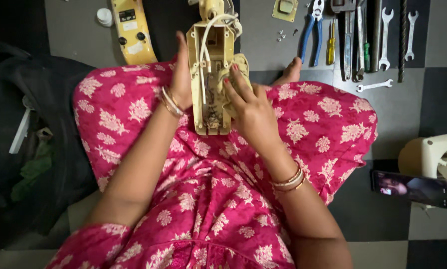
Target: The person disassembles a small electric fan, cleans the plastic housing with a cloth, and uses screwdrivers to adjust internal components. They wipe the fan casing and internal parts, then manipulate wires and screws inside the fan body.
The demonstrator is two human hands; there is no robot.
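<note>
Head view: appliance shell (212, 84) lies open, wires showing; left hand (182, 82) grips its side, right hand (248, 107) maybe presses inside.

Both hands, left hand (180, 79) and right hand (248, 107), hold an opened cream appliance housing (211, 74) over a pink-clad lap (203, 189).

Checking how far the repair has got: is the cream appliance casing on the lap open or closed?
Open. The cream casing has no cover; white wires and inner parts show. Left hand steadies its side; right hand rests on it.
</note>
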